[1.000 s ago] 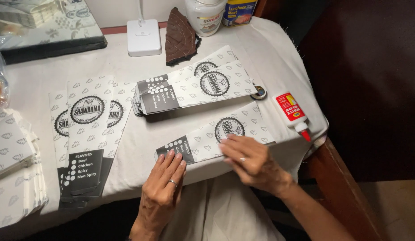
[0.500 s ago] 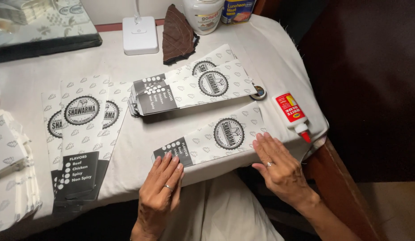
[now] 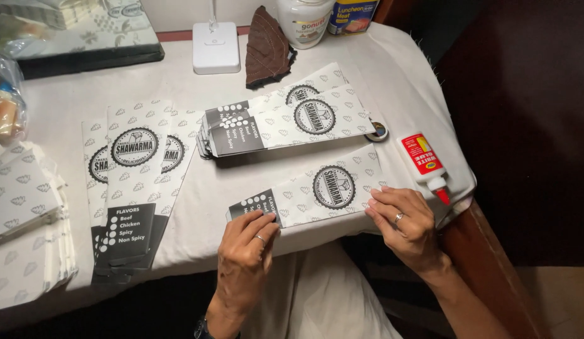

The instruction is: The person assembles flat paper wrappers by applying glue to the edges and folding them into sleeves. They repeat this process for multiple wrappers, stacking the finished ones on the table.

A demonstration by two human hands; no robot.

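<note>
A folded white paper sleeve [image 3: 317, 188] with a round black logo and a black end lies flat at the table's front edge. My left hand [image 3: 245, 248] presses its fingertips on the sleeve's black left end. My right hand [image 3: 408, 223] rests its fingers on the sleeve's right end. Both hands wear a ring. A red and white glue bottle [image 3: 422, 160] lies just right of the sleeve, close to my right hand.
A stack of finished sleeves [image 3: 286, 122] lies behind. Flat printed sheets [image 3: 135, 182] overlap at the left, with more white paper [image 3: 22, 213] at the far left edge. A white lamp base [image 3: 215, 47], brown cloth [image 3: 267, 47], jar [image 3: 304, 22] and can [image 3: 351, 16] stand at the back.
My right hand slid from the middle of the sleeve out to its right end. The left hand stayed on the black end.
</note>
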